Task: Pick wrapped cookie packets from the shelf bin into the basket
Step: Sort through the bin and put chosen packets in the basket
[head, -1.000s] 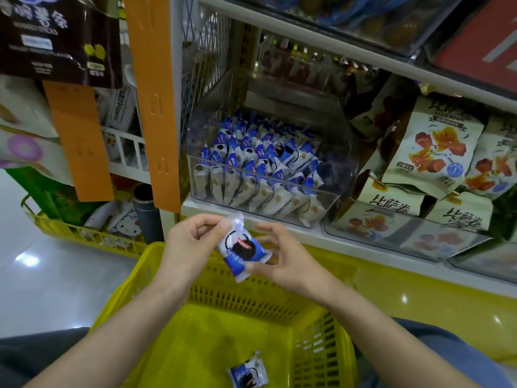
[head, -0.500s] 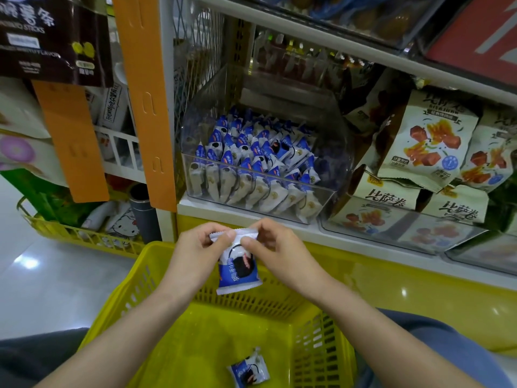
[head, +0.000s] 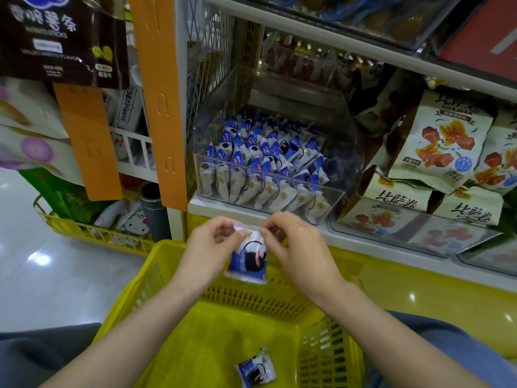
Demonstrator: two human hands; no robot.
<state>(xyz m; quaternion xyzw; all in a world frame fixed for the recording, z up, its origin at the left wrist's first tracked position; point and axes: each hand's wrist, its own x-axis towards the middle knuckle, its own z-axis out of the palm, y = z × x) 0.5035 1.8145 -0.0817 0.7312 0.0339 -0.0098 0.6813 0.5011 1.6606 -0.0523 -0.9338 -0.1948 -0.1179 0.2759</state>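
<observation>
Hands (head: 253, 242) pinch crinkly cookie packet (head: 247, 260) over slatted plastic basket (head: 156, 278).

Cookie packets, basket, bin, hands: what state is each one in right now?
Held cookie packet: hanging upright above the basket, pinched by its top edge.
Left hand: closed on the packet's top left corner.
Right hand: closed on the packet's top right corner.
Yellow basket: open-topped, nearly empty.
Packet in basket: lying flat on the basket floor.
Clear shelf bin: open, well stocked with packets.

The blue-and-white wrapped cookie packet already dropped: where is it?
Blue-and-white wrapped cookie packet lies on the yellow plastic basket floor, lower centre, near its right wall.
</observation>
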